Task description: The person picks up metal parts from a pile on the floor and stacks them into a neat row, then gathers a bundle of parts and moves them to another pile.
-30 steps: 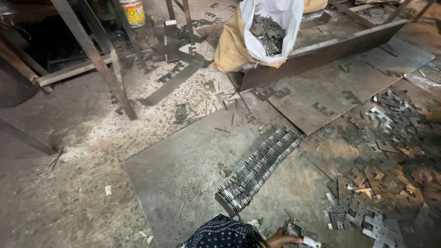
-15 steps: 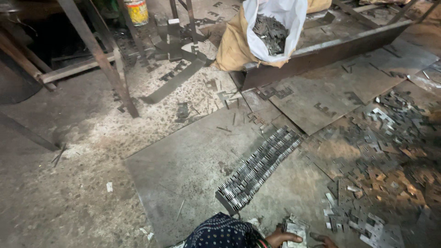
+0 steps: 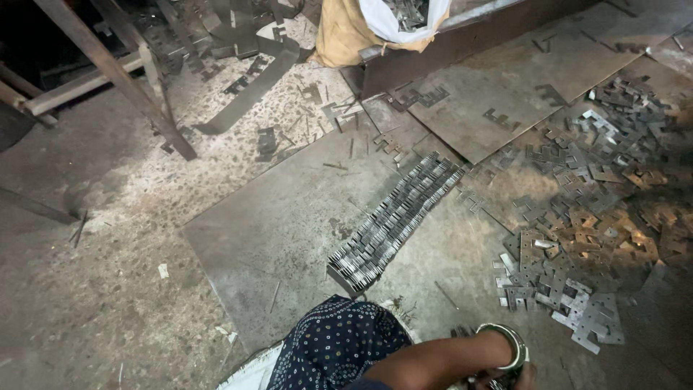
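Workshop floor (image 3: 108, 303) | forearm reaching low | hand (image 3: 516, 377) among metal stampings (image 3: 556, 296)

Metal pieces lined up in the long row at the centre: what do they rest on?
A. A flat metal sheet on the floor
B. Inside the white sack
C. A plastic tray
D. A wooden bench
A. The row stands on edge in a tight diagonal line on a grey metal sheet lying flat on the floor, apart from the loose pile and the sack.
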